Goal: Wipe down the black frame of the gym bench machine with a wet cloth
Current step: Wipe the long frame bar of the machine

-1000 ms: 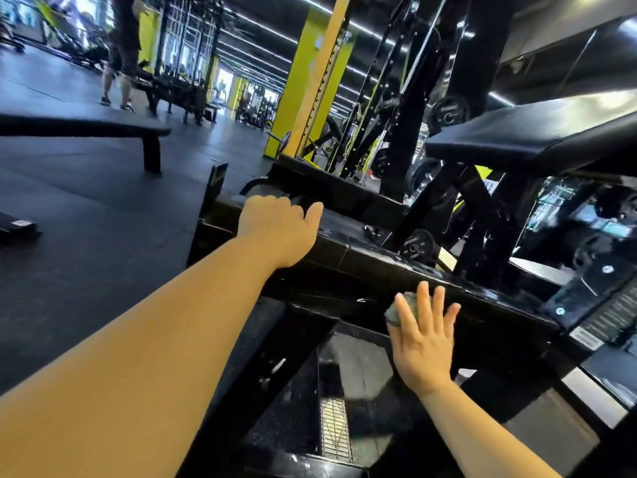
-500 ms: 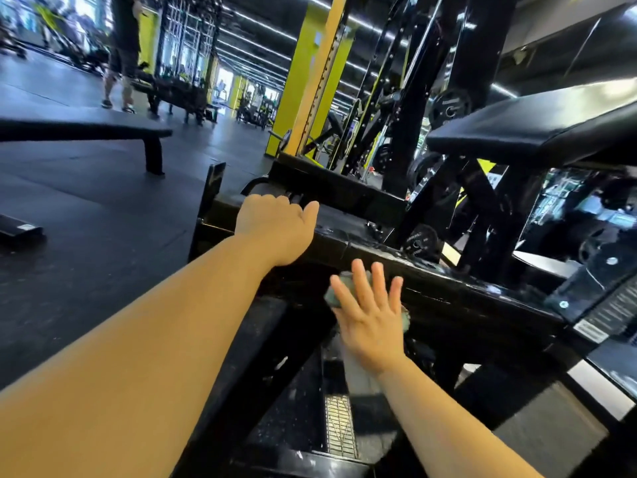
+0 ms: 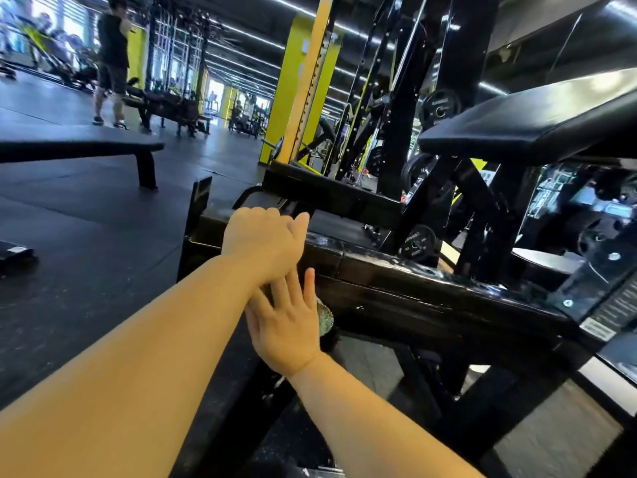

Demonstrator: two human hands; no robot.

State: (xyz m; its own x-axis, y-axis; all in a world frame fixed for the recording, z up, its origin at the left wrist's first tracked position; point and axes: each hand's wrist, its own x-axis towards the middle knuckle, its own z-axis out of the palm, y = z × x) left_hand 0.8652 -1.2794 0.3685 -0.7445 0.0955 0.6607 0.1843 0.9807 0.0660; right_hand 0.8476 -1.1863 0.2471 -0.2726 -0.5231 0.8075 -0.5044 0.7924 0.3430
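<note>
The black frame [image 3: 431, 294] of the bench machine runs as a glossy beam from centre to right. My left hand [image 3: 262, 239] rests on top of the beam's left end, fingers bent over the far edge. Just below it, my right hand [image 3: 286, 326] lies flat with straight fingers against the beam's side face and presses a grey-green cloth [image 3: 325, 319] onto it. Only the cloth's right edge shows past the palm. My left wrist overlaps the right hand's fingertips.
A black padded seat [image 3: 531, 129] overhangs the frame at the right, with weight plates [image 3: 418, 241] behind it. A flat bench [image 3: 79, 146] stands on the dark rubber floor at the left. A person in dark clothes [image 3: 112, 60] stands far back. Yellow columns [image 3: 296, 84] rise behind.
My right hand has slid the cloth leftward along the beam's side, from mid-beam to just under my left hand. The left hand has stayed on the beam's end.
</note>
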